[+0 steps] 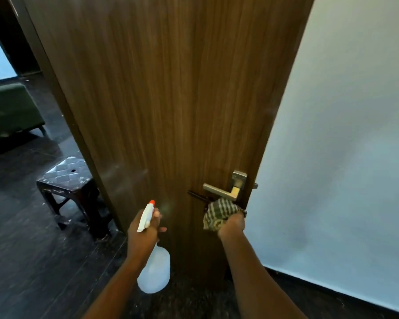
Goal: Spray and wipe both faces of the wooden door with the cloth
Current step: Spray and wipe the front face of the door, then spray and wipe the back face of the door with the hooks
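A: Where's your door (166, 107)?

B: Right in front of you, its brown wood-grain face filling the middle of the view. It stands open, with a pale wall (346, 139) to its right and a dark floor (28, 261) to its left.

A: And your left hand (141, 236)?

B: Its grip is closed round the neck of the bottle (153, 270), a finger on the trigger. The white head with its orange nozzle points up at the door face; the clear body hangs below your fist.

A: Your right hand (232, 225)?

B: Closed on the cloth (218, 214), a checked green and white one, bunched up. You have it pressed to the door just under the handle (219, 191), near the door's right edge.

A: Is the cloth touching the handle?

B: It meets the lower end of the metal plate; the lever itself sits just above it.

A: Anything else nearby?

B: A dark stool (72, 187) with a patterned top stands left of the door, and a green sofa (9, 109) farther back.
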### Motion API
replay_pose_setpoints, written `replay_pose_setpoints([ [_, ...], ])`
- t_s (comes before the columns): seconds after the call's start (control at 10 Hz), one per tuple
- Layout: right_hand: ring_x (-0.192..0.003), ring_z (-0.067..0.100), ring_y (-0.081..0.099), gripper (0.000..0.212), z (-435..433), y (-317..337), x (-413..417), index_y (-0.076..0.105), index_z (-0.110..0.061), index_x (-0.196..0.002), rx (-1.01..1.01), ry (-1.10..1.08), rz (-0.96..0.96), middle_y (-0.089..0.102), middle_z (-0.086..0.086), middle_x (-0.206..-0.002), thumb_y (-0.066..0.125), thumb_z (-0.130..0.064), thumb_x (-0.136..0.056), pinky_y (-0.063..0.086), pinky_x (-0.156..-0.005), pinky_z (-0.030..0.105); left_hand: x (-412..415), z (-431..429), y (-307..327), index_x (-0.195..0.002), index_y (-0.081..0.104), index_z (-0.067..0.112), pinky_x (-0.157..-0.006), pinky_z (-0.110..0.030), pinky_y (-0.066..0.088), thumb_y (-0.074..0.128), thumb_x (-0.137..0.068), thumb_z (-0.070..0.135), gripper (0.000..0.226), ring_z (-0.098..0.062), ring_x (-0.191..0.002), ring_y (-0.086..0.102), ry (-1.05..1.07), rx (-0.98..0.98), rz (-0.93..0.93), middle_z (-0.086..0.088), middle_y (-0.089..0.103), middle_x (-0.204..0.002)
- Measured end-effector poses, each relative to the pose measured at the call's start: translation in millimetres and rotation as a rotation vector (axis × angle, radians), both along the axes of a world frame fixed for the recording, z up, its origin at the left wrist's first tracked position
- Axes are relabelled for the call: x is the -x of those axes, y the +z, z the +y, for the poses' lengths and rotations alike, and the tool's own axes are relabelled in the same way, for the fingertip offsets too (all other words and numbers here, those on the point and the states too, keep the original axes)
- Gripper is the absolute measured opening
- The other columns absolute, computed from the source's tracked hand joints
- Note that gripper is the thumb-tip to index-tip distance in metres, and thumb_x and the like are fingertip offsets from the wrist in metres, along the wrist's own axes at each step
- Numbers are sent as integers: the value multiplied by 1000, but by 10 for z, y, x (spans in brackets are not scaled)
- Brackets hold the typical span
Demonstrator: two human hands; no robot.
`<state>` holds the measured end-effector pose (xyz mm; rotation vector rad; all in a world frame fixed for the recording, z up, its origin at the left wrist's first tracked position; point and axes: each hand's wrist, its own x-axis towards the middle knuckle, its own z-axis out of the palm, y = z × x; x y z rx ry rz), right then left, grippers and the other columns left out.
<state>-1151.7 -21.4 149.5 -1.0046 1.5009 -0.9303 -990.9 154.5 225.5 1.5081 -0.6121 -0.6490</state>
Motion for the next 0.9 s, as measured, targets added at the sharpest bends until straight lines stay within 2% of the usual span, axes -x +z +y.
replay_pose_setpoints([
  [0.1, -136, 36, 43, 48, 749, 471, 617, 31, -1, -147, -69, 232, 437, 42, 20, -148, 40, -22, -105, 39, -112, 43, 320, 185, -74, -112, 57, 27, -61, -38, 53, 55, -91, 27, 21, -18, -70, 71, -13, 0, -32, -4, 68, -98],
  [0.2, -137, 27, 43, 46, 834, 607, 1148, 43, -13, -145, -11, 295, 801, 46, 8, -144, 30, -32, -105, 36, -110, 39, 699, 346, -141, -116, 58, 20, -53, -29, 53, 56, -90, 27, 27, -21, -73, 71, -8, -14, -26, -6, 69, -100],
  [0.3, -101, 17, 62, 33, 656, 502, 1384, 60, -28, -116, 18, -28, 237, 59, -3, -107, 35, -31, -96, 53, -85, 34, 988, 521, -223, -124, 55, 12, -60, -23, 57, 57, -90, 21, 36, -21, -82, 69, 49, -19, 4, -10, 67, -105],
  [0.4, -77, 16, 57, 16, 633, 615, 1447, 51, -30, -89, -86, -140, -557, 55, -3, -90, 39, -30, -100, 55, -79, 41, 1135, 720, -244, -124, 55, 9, -59, -21, 57, 57, -91, 14, 34, -19, -85, 67, 154, -27, 41, -10, 66, -106],
  [0.5, -64, 16, 42, 24, 555, 757, 1358, 49, -24, -70, -43, 70, -782, 42, 1, -74, 57, -25, -92, 38, -60, 30, 1303, 928, -169, -118, 58, 10, -57, -21, 56, 57, -90, 20, 29, -27, -83, 69, 280, -1, -4, -10, 68, -100],
  [0.6, -67, 23, 52, 21, 504, 892, 1126, 55, -23, -78, 52, 309, -624, 50, 2, -77, 53, -19, -99, 43, -60, 34, 1474, 1076, -17, -104, 61, 17, -53, -14, 51, 57, -91, 15, 14, -14, -73, 68, 465, 33, -12, -5, 67, -88],
  [0.7, -81, 19, 67, 9, 605, 1002, 1005, 64, -21, -97, 115, 463, -549, 69, 0, -88, 57, -20, -102, 57, -68, 31, 1667, 1202, 39, -102, 63, 21, -58, -21, 54, 60, -90, 18, 12, -12, -73, 68, 611, 30, -45, -4, 68, -86],
  [0.8, -93, 10, 68, 16, 746, 880, 938, 66, -29, -106, 230, 662, -420, 71, -8, -102, 68, -17, -95, 56, -79, 25, 1909, 1422, -55, -95, 62, 33, -74, -45, 57, 61, -90, 21, 13, -28, -85, 67, 683, -21, -15, -7, 69, -90],
  [0.9, -96, 8, 66, 17, 932, 858, 729, 66, -28, -110, 522, 952, -181, 70, -8, -105, 67, -19, -95, 56, -89, 33, 2019, 1719, 26, -106, 62, 27, -73, -43, 58, 61, -89, 27, 18, -27, -87, 67, 779, -5, 10, -9, 69, -96],
])
